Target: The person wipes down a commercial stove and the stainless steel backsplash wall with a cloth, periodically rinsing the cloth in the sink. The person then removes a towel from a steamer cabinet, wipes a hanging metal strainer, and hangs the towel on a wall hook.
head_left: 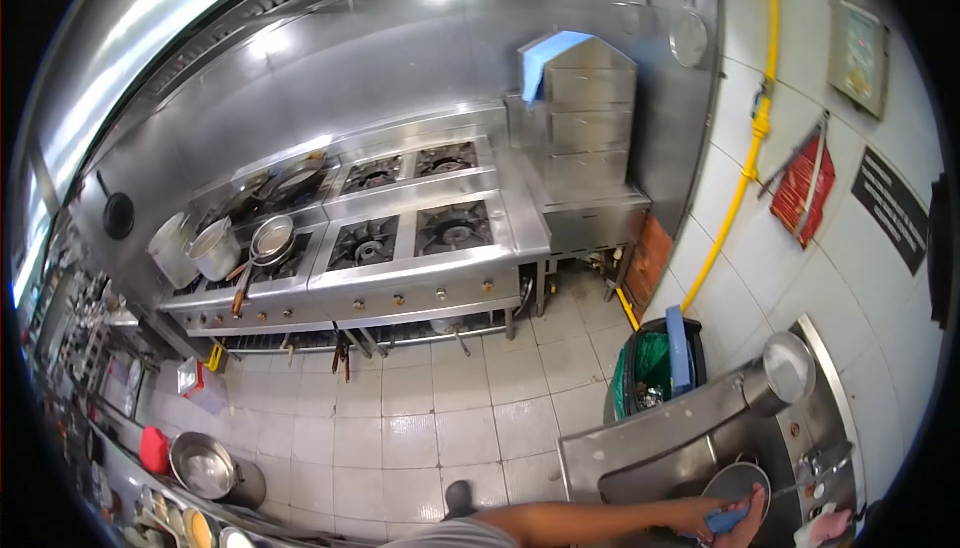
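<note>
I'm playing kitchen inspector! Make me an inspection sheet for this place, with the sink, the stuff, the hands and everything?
Surface: steel sink counter, with a faucet by the wall.
Job's things: round metal pan or bowl in the sink; blue cloth or sponge at the hands.
Clutter: steel pot on the counter; pink item near the faucet.
Fingers: left hand and right hand meet around the blue piece; exact grip unclear.
Cables: nothing seen for certain; the yellow line looks like a pipe.
Surroundings: bin with green liner beside the counter; gas stove across the tiled floor.
</note>
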The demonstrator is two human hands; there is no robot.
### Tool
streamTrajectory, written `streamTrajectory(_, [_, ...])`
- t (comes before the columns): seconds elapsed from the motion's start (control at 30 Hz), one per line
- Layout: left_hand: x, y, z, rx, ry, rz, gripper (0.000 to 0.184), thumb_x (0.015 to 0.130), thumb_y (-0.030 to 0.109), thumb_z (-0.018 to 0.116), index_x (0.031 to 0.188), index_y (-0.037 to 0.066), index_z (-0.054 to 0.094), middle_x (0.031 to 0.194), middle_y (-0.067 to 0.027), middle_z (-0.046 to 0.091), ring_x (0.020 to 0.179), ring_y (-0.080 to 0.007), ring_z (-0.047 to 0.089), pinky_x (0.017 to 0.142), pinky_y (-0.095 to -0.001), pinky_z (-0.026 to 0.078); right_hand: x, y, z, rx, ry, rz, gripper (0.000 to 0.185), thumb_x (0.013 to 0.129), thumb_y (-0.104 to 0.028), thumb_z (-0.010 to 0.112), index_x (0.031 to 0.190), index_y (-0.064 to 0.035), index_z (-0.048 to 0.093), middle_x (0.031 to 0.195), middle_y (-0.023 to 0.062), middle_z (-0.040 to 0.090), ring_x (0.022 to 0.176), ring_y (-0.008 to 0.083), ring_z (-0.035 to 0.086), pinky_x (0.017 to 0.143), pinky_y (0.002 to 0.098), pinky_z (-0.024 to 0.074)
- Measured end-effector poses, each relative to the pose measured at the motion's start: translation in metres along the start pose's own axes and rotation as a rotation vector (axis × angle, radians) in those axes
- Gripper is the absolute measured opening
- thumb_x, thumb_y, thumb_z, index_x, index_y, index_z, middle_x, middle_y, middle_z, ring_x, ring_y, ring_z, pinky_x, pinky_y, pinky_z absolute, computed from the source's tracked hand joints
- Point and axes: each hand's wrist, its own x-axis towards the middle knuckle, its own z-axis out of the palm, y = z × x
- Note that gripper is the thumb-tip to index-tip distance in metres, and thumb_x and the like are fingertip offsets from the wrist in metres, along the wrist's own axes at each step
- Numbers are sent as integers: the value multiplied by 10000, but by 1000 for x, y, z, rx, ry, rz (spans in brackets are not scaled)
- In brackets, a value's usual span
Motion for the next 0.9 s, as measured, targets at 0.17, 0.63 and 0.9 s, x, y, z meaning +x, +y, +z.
streamTrajectory(0.17, [-178, 107, -168, -757, 204, -312, 522, 875, 318, 689, 1303, 105, 481, 1084, -40, 580, 1003, -119, 543, 731, -265, 510, -66, 51, 154, -198, -620, -477, 309, 933, -246, 583, 1152, -38, 520, 831, 13, 513, 739, 102, 494, 748, 271, 437])
streamTrajectory(0.63, [-584, 41, -334, -396, 1136, -390, 345, 917, 235, 641, 1200, 66, 538, 1092, -58, 585, 1055, -148, 531, 884, -299, 439, -277, 403, 396, -787, -1445, 22, 438, 791, -62, 688, 1188, -16, 509, 1023, 53, 604, 890, 129, 577, 797, 285, 479])
streamTrajectory(0.9, [-673, 65, -426, -589, 1397, -301, 404, 933, 189, 614, 1295, 57, 493, 1180, -40, 577, 1051, -146, 565, 864, -297, 488, -329, 456, 532, -669, -1400, -113, 389, 827, -77, 649, 1180, 10, 509, 1084, 72, 607, 949, 138, 582, 855, 320, 477])
